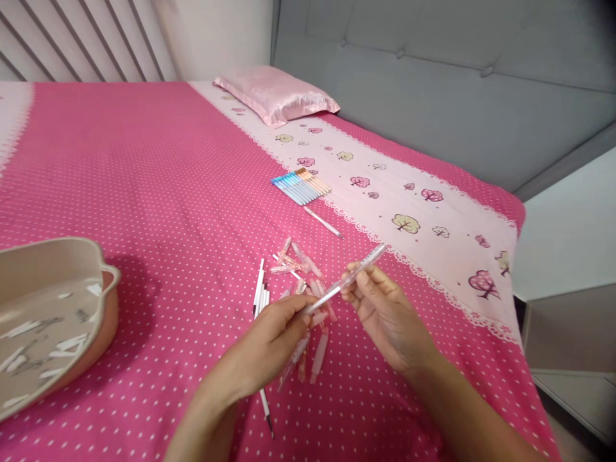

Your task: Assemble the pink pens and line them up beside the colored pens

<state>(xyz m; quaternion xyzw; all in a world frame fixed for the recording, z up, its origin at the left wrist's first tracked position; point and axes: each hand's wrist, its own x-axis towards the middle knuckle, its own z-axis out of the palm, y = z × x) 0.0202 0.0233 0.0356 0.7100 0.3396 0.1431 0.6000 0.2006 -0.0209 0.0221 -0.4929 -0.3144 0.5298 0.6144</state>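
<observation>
Over the bed, my left hand (276, 330) is closed on a white pen refill (329, 294). My right hand (387, 314) pinches a clear, pinkish pen barrel (373, 255) that lies in line with the refill; whether the refill's tip sits inside it, I cannot tell. Beneath my hands lies a loose pile of pink pen parts (319, 356), partly hidden by my left hand. Several white refills (260, 289) with dark tips lie left of the pile, and another refill (265, 405) pokes out below my left wrist.
A row of blue and peach pens (301, 187) lies farther up the bed, with one single pen (323, 222) just below it. At left stands a beige basin (108, 308) containing white scraps. A pink pillow (276, 96) rests near the grey headboard (433, 83).
</observation>
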